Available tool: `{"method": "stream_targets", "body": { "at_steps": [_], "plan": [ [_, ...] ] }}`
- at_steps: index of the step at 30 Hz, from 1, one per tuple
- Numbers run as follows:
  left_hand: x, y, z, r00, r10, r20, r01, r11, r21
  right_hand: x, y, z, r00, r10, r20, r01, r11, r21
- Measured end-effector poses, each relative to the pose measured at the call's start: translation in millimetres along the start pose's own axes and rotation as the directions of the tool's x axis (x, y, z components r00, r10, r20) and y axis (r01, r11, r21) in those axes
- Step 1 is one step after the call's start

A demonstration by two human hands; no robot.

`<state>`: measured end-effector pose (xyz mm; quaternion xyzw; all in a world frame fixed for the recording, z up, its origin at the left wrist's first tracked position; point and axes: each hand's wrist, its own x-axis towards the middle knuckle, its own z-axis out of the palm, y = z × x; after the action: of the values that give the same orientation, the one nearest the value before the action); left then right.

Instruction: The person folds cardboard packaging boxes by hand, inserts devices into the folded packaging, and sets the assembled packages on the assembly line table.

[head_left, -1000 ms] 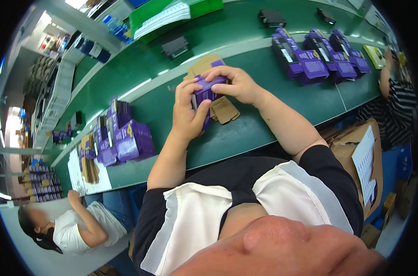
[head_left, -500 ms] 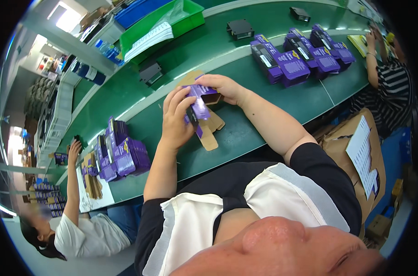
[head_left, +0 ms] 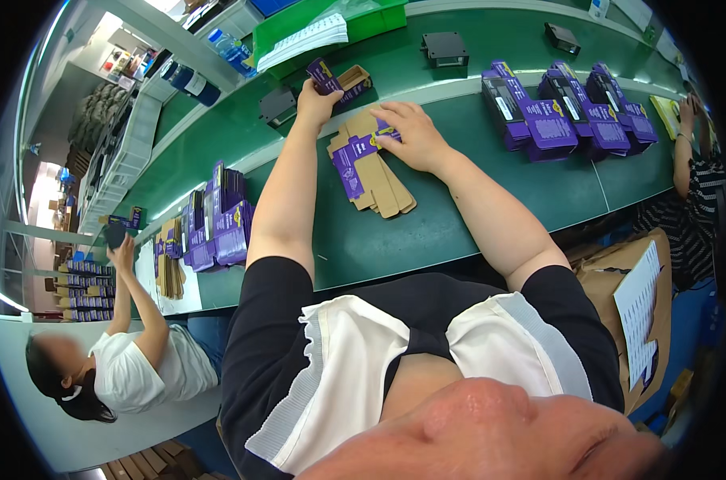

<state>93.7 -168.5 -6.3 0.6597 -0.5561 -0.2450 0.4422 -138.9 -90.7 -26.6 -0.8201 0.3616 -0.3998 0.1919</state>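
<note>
My left hand (head_left: 319, 106) reaches to the far side of the bench, closed on an erected purple carton (head_left: 355, 78). The carton's brown inside shows, and a purple flap stands up by my fingers. Next to it sits a black box-shaped device (head_left: 278, 106). Nearer to me lies a small pile of flattened purple and brown cartons (head_left: 371, 178). Over the pile's right edge is my right hand (head_left: 415, 138), thumb and fingers apart, fingertips at the top sheet. Whether the fingertips press on the sheet, I cannot tell.
Stacked purple cartons stand at right (head_left: 539, 120) and left (head_left: 219, 216). More black devices (head_left: 444, 50) sit along the far side. A green tray (head_left: 379, 16) holds papers. A co-worker (head_left: 151, 360) at left lifts a dark object; another person (head_left: 691, 176) is at far right.
My left hand has carried the carton from the middle to the far side of the bench. My right hand has left it and moved over the flat cartons. The left co-worker has raised a dark object.
</note>
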Motion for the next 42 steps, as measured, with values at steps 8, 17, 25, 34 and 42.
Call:
{"method": "stream_targets", "body": {
  "at_steps": [8, 17, 25, 34, 42],
  "plan": [
    [-12.9, -24.9, -7.7, 0.976, 0.01, -0.218, 0.024, 0.988, 0.151, -3.8, -5.7, 10.2, 0.979, 0.082, 0.185, -0.021, 0.95, -0.311],
    [-140.3, 38.7, -40.4, 0.991, 0.107, 0.082, -0.032, 0.776, -0.63, 2.1, -17.9, -6.3, 0.982, -0.101, -0.159, 0.105, 0.994, 0.017],
    [-165.7, 50.3, -53.6, 0.835, 0.149, 0.529, 0.415, 0.46, -0.785, -6.6, -38.0, -2.7, 0.996, -0.081, -0.042, 0.091, 0.852, 0.515],
    [-166.3, 30.6, -36.7, 0.931, 0.362, 0.045, -0.251, 0.725, -0.642, -8.9, -46.3, -0.7, 0.994, 0.072, 0.083, -0.108, 0.478, 0.872],
    [-171.9, 30.4, -33.9, 0.954, 0.239, 0.179, -0.024, 0.661, -0.75, -5.1, -63.4, -12.1, 0.999, 0.037, -0.037, 0.01, 0.554, 0.833]
  ]
}}
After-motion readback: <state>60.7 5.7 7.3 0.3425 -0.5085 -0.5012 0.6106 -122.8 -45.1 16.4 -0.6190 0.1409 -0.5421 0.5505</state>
